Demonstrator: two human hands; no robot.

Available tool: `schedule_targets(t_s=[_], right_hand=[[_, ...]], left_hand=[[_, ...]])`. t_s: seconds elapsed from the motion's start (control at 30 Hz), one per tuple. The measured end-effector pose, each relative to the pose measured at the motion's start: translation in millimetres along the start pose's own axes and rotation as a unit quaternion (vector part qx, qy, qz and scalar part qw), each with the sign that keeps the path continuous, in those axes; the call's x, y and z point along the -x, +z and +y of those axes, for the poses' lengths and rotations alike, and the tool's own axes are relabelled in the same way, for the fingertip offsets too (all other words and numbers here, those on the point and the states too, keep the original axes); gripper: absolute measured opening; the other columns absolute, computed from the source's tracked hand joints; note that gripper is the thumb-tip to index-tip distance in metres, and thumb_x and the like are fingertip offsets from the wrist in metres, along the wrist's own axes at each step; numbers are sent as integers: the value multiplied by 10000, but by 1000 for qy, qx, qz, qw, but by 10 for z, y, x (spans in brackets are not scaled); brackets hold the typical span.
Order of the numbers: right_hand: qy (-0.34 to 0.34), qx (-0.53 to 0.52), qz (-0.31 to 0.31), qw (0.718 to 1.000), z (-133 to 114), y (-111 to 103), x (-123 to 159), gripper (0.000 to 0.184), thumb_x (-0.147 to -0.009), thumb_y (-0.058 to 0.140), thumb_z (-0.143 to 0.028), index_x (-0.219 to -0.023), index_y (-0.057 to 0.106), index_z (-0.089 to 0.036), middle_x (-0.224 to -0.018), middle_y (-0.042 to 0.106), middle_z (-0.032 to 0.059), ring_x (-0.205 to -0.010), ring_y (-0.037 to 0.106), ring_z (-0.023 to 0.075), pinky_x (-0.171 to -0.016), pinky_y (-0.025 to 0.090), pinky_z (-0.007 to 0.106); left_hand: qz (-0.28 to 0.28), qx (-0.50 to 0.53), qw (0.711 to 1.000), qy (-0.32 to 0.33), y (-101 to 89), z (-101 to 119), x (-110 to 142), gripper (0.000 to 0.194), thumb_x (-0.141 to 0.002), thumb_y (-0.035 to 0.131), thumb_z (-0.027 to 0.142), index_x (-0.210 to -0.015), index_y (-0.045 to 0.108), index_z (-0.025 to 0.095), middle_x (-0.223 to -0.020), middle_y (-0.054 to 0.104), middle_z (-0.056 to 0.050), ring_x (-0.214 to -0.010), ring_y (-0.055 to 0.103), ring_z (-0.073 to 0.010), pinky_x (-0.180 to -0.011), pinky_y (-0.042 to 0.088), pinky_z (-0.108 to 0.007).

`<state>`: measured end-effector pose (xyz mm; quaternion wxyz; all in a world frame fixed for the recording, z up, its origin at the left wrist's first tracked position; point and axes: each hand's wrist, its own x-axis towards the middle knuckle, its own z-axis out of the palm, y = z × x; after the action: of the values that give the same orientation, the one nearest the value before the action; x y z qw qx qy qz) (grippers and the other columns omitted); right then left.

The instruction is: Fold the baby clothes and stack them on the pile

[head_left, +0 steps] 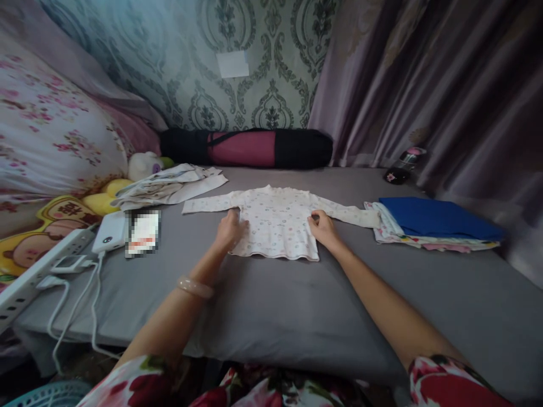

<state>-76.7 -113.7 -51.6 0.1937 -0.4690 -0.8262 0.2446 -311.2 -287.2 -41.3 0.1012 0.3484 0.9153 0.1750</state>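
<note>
A small white long-sleeved shirt (278, 223) with a tiny print lies spread flat on the grey-covered surface, its sleeves stretched out to both sides. At its left side edge, just under the sleeve, my left hand (231, 230) is closed on the fabric; its fingers are slightly blurred. My right hand (323, 229) pinches the opposite side edge below the other sleeve, thumb and forefinger together. The right cuff reaches a stack of folded cloths (390, 226), topped by a blue folded cloth (436, 217).
Loose pale clothes (169, 186) lie at the back left. Nearer are a white power bank (109, 232), cables and a power strip (46, 263). A black and maroon long bag (244, 148) lies along the wall. A dark cap (396, 176) sits at the back right.
</note>
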Motion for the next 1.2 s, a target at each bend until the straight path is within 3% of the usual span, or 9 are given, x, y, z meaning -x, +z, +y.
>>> schedule_targets(t_s=[0.2,0.33,0.63,0.73,0.8,0.9,1.0,1.07,1.2], right_hand=[[-30,-3,-89,996,-51,-139,402,461,-885,494,-326,-1318,545,-172,-792,662,26,-718,598,175,-714,436,264],[-68,18,-130,989,-51,-218,582,472,-850,551,-319,-1293,589,-163,-844,656,40,-725,574,162,-702,416,251],[-83,34,-230,969,132,-376,567,422,-831,530,-330,-1217,641,-201,-601,512,-44,-573,498,133,-553,318,232],[-87,87,-260,958,64,-483,550,419,-832,572,-379,-1219,643,-235,-660,588,-15,-633,553,151,-588,342,238],[-84,133,-256,954,-51,-520,533,332,-844,583,-429,-1097,704,-251,-759,657,28,-728,602,183,-645,377,255],[-105,177,-180,962,-293,-418,509,304,-937,462,-373,-971,726,-226,-966,698,92,-917,627,229,-795,420,294],[-221,170,-129,952,-508,-120,493,366,-973,355,-252,-1193,635,-167,-1230,626,134,-1151,553,228,-999,366,316],[-258,171,-122,943,-584,109,471,454,-979,333,-262,-1374,490,-103,-1432,480,162,-1329,411,249,-1107,271,358],[-209,181,-139,951,-597,402,345,573,-1002,241,-356,-1495,304,-72,-1582,227,168,-1461,171,290,-1168,113,507]], left_hand=[[-55,33,993,99,-81,-142,287,589,-842,556,393,-1378,416,192,-822,632,-30,-852,618,-226,-757,438,-288],[-113,59,980,151,-148,-240,397,524,-823,540,437,-1300,541,220,-655,531,27,-672,534,-177,-667,403,-265],[-152,78,972,159,-328,-441,361,479,-768,555,501,-1122,685,206,-588,493,33,-621,495,-154,-612,378,-247],[-167,43,972,162,-408,-465,317,411,-789,554,494,-1064,710,231,-623,576,10,-631,544,-168,-621,395,-256],[-135,-3,978,156,-406,-402,293,350,-831,528,479,-981,728,233,-698,637,-25,-684,591,-188,-664,421,-268],[-48,-50,980,184,-245,-176,281,340,-905,458,429,-1020,706,228,-932,672,-83,-871,633,-217,-796,460,-292],[-18,-47,949,310,66,114,272,358,-933,418,318,-1211,608,198,-1210,606,-120,-1154,554,-235,-1005,417,-338],[-18,-48,929,367,272,269,238,399,-949,373,271,-1295,535,154,-1323,549,-141,-1272,474,-233,-1101,343,-365],[-3,-68,942,328,497,397,68,454,-984,313,302,-1377,435,111,-1472,424,-167,-1404,332,-255,-1163,241,-412]])
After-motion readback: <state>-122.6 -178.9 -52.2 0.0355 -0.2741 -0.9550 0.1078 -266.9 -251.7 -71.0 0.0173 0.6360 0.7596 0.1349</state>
